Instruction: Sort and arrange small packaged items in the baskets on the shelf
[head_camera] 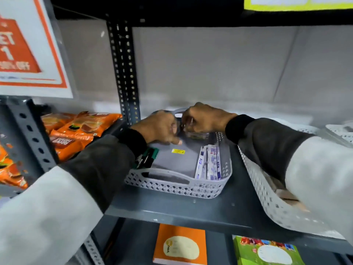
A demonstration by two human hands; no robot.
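A grey perforated basket [177, 185] sits on the dark shelf [172, 209]. Several white and purple slim packets [209, 163] stand on edge along its right side. A yellow sticker [178, 151] lies on the basket floor. Both hands reach into the far end of the basket. My left hand [159, 127] is curled with its fingertips down on the basket floor. My right hand [204, 117] is closed around a few small packets [196, 135] at the back. The hands hide what lies under them.
A second white perforated basket [267, 199] stands at the right under my right sleeve. Orange snack packs [80, 131] lie left of the perforated upright post [125, 73]. An orange box [180, 245] and a green box [267, 251] sit on the shelf below.
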